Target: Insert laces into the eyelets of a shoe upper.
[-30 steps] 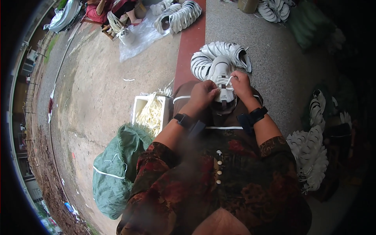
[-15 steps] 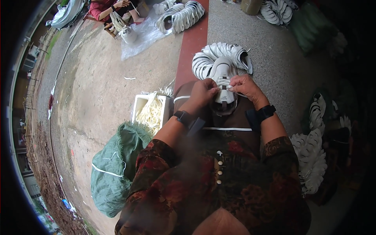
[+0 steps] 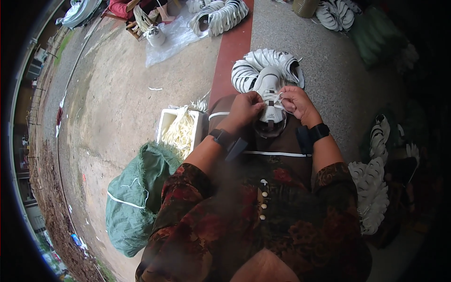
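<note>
A white shoe upper (image 3: 268, 79) with a dark-edged ankle opening rests across my knees, toe pointing away from me. White shoelace (image 3: 274, 97) crosses its tongue in loose strands. At the left edge of the lacing, my left hand (image 3: 246, 109) has its thumb and finger pinched together; what lies between them is too small to make out. My right hand (image 3: 299, 104) is closed on the lace at the right edge of the lacing. Just past the toe, a curved row of nested white shoe uppers (image 3: 268, 58) lies on the ground.
Left of my knees stands a white box (image 3: 199, 129) of loose laces, with a green woven sack (image 3: 134, 202) nearer me. More stacked uppers (image 3: 373, 192) lie at the right. A person (image 3: 123, 8) sits at the far left beside plastic sheeting (image 3: 176, 44).
My right hand has shifted slightly up and right from the tongue, and strands of lace now show across it. My left hand stays at the left edge of the lacing.
</note>
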A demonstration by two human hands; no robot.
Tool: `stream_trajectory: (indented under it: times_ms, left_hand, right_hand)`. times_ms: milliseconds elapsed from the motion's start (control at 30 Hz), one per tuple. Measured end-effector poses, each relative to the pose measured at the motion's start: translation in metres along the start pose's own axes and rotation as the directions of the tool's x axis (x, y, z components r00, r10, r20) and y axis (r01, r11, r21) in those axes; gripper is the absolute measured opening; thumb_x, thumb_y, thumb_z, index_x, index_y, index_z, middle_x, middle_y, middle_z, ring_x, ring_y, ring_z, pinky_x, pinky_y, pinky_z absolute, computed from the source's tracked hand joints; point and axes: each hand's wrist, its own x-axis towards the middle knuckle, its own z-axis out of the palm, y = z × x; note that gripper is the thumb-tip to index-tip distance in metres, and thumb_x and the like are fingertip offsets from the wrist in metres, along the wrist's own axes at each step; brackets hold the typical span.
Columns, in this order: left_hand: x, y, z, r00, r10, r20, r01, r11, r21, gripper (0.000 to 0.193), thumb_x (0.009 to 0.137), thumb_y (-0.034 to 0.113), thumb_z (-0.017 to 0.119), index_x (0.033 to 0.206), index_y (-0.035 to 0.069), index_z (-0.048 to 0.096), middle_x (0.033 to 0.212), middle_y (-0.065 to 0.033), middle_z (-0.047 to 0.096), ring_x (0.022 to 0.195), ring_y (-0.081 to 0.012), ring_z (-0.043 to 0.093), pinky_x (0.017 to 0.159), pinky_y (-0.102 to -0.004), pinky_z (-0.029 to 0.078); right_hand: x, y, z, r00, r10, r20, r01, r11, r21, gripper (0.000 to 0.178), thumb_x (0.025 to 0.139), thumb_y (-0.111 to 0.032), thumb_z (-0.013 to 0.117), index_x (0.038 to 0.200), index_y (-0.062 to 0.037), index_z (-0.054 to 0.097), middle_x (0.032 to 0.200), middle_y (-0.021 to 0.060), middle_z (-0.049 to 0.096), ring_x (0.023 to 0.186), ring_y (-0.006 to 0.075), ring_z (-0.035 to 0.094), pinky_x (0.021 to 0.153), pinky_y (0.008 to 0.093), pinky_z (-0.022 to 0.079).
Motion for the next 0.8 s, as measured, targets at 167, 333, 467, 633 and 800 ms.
stream_trajectory:
  times_ms: [167,333,467,633,800]
  left_hand:
    - [0.000,0.006,-0.004,0.997,-0.050,0.051,0.047,0.998,0.043,0.017,0.078,0.016,0.067,0.082,0.000,0.064,0.072,-0.0134,0.064,0.065,-0.0174,0.061,0.063,-0.0315,0.048]
    - [-0.003,0.006,-0.017,0.970,0.233,-0.075,-0.187,0.904,0.384,0.013,0.072,0.017,0.070,0.072,0.006,0.064,0.071,-0.0110,0.063,0.063,-0.0279,0.062,0.059,-0.0358,0.049]
    - [-0.022,0.026,-0.034,0.873,0.482,-0.072,-0.377,0.762,0.526,0.011,0.068,0.012,0.068,0.069,0.008,0.058,0.071,-0.0096,0.059,0.063,-0.0313,0.059,0.055,-0.0385,0.047]
    - [-0.045,0.025,-0.058,0.759,0.643,-0.098,-0.530,0.698,0.482,0.016,0.066,0.007,0.068,0.072,0.010,0.054,0.064,-0.0062,0.053,0.059,-0.0298,0.055,0.049,-0.0358,0.043]
    - [-0.046,0.018,-0.043,0.861,0.504,-0.071,-0.377,0.724,0.578,0.017,0.065,0.008,0.068,0.075,0.008,0.054,0.088,-0.0105,0.055,0.084,-0.0320,0.054,0.069,-0.0394,0.045]
  right_hand:
    - [-0.010,-0.006,0.000,0.997,0.025,0.078,-0.033,0.994,0.101,0.009,0.082,-0.004,0.056,0.074,-0.0020,0.052,0.054,-0.0009,0.045,0.036,0.0045,0.035,0.033,0.0197,0.022]
    - [-0.002,0.015,-0.001,0.951,-0.309,-0.011,0.249,0.787,-0.564,0.009,0.078,-0.008,0.061,0.075,-0.0029,0.054,0.053,0.0071,0.048,0.044,0.0162,0.046,0.041,0.0303,0.036]
    - [-0.016,0.028,0.021,0.764,-0.638,0.093,0.313,0.242,-0.918,0.013,0.073,-0.009,0.064,0.081,-0.0053,0.055,0.067,0.0166,0.053,0.063,0.0364,0.054,0.059,0.0434,0.044]
    - [-0.033,0.026,0.031,0.778,-0.629,-0.008,0.230,0.296,-0.927,0.021,0.073,-0.010,0.063,0.089,-0.0035,0.050,0.082,0.0208,0.053,0.082,0.0399,0.053,0.070,0.0466,0.044]
    - [-0.035,0.029,0.030,0.797,-0.604,-0.008,0.181,0.250,-0.951,0.023,0.073,-0.008,0.064,0.091,-0.0029,0.051,0.084,0.0190,0.054,0.080,0.0380,0.055,0.069,0.0443,0.045]
